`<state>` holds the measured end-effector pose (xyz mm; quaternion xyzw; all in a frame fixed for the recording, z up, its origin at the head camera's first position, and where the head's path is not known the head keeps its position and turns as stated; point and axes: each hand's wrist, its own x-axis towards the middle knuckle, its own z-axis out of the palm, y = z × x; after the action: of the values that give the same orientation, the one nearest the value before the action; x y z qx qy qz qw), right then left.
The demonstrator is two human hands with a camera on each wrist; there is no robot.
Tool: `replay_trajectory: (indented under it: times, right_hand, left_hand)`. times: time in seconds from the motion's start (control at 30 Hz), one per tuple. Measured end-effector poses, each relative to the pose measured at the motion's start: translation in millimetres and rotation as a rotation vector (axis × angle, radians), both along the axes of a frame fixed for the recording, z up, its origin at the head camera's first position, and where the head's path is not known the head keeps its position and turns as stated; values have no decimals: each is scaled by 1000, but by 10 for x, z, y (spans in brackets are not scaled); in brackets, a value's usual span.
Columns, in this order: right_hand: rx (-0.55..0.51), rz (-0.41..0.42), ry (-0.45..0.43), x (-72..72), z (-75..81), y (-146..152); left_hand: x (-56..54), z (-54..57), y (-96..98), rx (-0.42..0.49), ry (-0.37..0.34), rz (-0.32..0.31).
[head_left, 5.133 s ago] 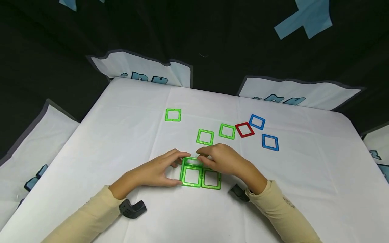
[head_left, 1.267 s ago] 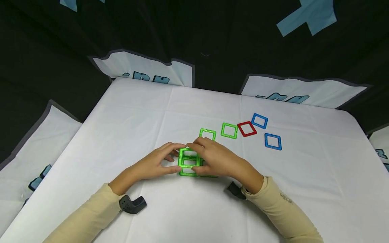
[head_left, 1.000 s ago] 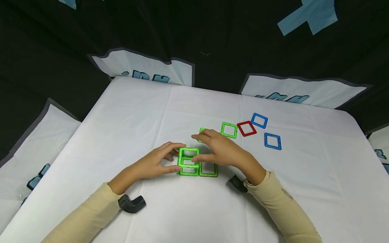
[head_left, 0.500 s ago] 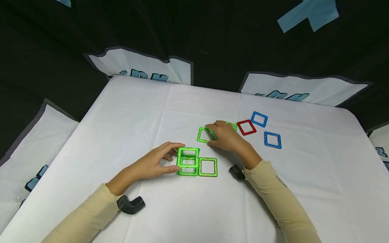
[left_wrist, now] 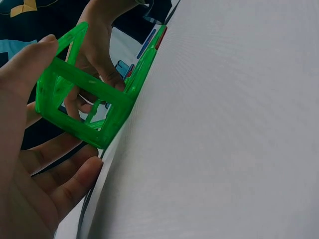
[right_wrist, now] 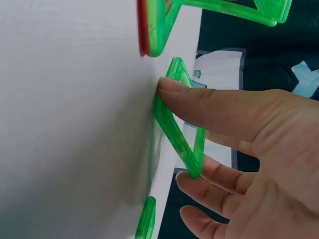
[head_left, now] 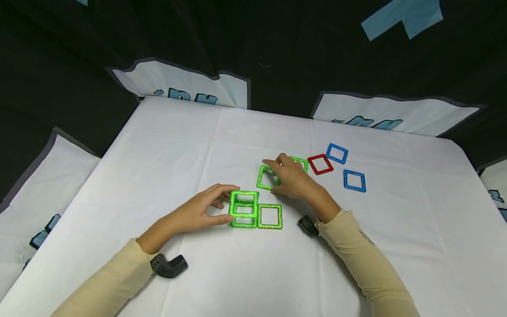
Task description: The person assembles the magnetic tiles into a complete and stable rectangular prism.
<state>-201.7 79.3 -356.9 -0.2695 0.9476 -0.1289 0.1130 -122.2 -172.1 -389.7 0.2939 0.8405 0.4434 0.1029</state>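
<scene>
Our left hand (head_left: 196, 215) grips a green plastic box-frame (head_left: 244, 215); farther and right, our right hand (head_left: 294, 179) pinches a green square plastic frame (head_left: 259, 177).

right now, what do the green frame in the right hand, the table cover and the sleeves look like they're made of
Green frame: probably hard, glossy plastic; its bars look smooth, with bright highlights.
White table cover: likely matte cloth, going by its soft creases, though a paper-like sheet is possible.
Beige sleeves: matte, apparently stretchy fabric; they fit closely and wrinkle. Exact fibre can't be told.
</scene>
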Motion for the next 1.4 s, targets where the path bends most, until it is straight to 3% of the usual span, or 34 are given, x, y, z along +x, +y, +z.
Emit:
replay_trajectory:
  times: [0.3,0.6,0.87,1.0,1.17,1.4]
  right_hand:
    - [-43,35,27,45,51,-15]
    - [-112,67,69,137,225,40]
    - [-184,110,140,419,626,237]
    - [-198,228,131,624,757,247]
    - [-156,437,219,829,665,24]
    - [-7,540,370,979,417,-252]
  left_hand:
    - [-2,-12,1,-5,7,8]
    - [0,-11,-2,-5,-6,5]
    - [-7,-11,-6,-11,-12,-9]
    - [-9,-10,-21,4,-19,-25]
    - [-5,-5,-31,20,-20,-33]
    - [-15,-13,-15,17,-15,-30]
